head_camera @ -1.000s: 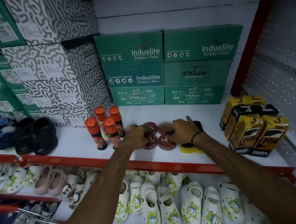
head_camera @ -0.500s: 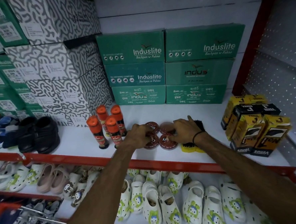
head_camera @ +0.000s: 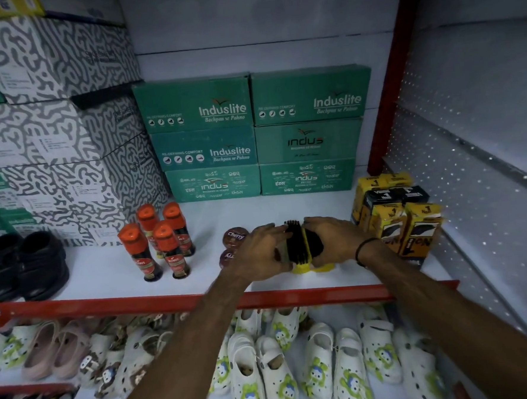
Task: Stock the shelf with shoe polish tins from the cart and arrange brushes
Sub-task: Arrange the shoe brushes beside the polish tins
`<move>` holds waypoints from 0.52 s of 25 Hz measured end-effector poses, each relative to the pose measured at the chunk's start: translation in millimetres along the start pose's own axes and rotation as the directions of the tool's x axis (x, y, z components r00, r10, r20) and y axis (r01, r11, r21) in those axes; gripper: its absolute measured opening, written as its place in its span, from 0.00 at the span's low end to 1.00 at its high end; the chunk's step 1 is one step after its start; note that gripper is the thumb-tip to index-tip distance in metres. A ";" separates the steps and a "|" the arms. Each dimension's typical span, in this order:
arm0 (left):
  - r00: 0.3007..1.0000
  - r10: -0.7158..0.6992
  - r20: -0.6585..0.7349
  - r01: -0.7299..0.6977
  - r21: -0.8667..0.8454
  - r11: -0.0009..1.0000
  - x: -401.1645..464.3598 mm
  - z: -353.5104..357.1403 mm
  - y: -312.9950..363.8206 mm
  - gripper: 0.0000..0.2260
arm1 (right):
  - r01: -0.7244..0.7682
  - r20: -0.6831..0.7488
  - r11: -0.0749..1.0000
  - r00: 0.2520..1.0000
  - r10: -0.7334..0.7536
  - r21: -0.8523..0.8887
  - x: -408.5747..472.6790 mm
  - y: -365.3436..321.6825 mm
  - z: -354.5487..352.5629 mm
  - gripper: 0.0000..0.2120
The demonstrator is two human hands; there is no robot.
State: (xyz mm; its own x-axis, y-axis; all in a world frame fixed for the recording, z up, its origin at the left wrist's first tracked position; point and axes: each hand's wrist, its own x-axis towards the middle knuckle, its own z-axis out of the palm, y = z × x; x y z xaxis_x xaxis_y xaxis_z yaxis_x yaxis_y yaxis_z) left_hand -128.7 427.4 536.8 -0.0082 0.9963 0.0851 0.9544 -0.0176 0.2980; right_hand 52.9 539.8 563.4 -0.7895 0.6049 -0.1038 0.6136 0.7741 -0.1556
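From the head camera, both hands reached over the red front edge of the white shelf (head_camera: 106, 270) and met at its middle. The left hand (head_camera: 260, 250) and the right hand (head_camera: 332, 241) pressed from either side on a bunch of brushes (head_camera: 302, 246) with black bristles and yellow backs, each grip closed against the bunch. Whether the brushes sat on the shelf or were lifted just off it could not be told. The right wrist wore a dark band.

Just left of the left hand, two round brown polish tins (head_camera: 235, 236) lay flat on the shelf, one behind the other, the nearer one partly hidden by the hand. Farther left stood four polish bottles (head_camera: 153, 240) with orange caps, upright and close together. Yellow and black cartons (head_camera: 396, 219) stood just right of the right hand. Green shoe boxes (head_camera: 252, 135) were stacked against the back wall. White clogs (head_camera: 296, 360) filled the lower shelf.
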 end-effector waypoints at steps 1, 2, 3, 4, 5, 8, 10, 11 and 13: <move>0.999 0.037 -0.007 -0.037 0.041 0.998 1.1 4.0 5.8 0.31 | 0.007 -0.013 1.000 1.000 -0.007 -0.017 -5.6 2.9 2.9 0.43; 0.998 0.061 -0.006 -0.061 0.071 0.996 2.8 7.3 12.1 0.30 | 0.003 -0.020 0.999 1.000 -0.004 -0.039 -11.8 7.3 4.7 0.42; 0.998 0.063 -0.002 -0.063 0.089 0.994 1.8 10.0 13.7 0.30 | -0.001 -0.015 0.998 1.000 0.000 -0.063 -14.3 8.7 7.2 0.41; 0.998 0.060 -0.001 -0.060 0.104 0.993 1.5 12.2 15.6 0.30 | -0.010 -0.011 0.997 1.000 0.010 -0.077 -17.3 11.3 9.4 0.40; 0.998 0.058 -0.013 -0.056 0.114 0.992 1.1 14.3 16.5 0.30 | -0.015 -0.013 0.997 1.000 0.014 -0.074 -19.7 13.9 11.7 0.39; 0.997 0.066 -0.047 -0.061 0.103 0.993 -0.2 18.3 18.3 0.29 | -0.010 -0.044 1.000 0.999 0.010 0.011 -24.8 19.8 17.8 0.36; 0.996 0.074 -0.052 -0.070 0.071 0.995 -0.2 18.3 19.3 0.26 | -0.004 -0.060 0.999 0.998 0.006 0.043 -25.9 21.8 19.4 0.36; 0.995 0.077 -0.056 -0.074 0.061 0.995 -0.2 18.0 19.5 0.25 | -0.004 -0.063 0.999 0.998 0.007 0.048 -25.7 22.2 19.6 0.36; 0.995 0.084 -0.061 -0.081 0.055 0.995 -0.2 18.3 19.5 0.24 | -0.007 -0.063 0.999 0.998 0.009 0.039 -23.9 21.8 18.9 0.37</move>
State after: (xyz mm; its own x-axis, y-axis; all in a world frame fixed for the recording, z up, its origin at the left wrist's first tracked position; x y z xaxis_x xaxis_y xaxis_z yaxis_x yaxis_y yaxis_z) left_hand -104.6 428.4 525.2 0.0538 0.9844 0.1675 0.9670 -0.0932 0.2370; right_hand 84.9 538.7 543.9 -0.7813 0.6227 -0.0428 0.6180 0.7621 -0.1928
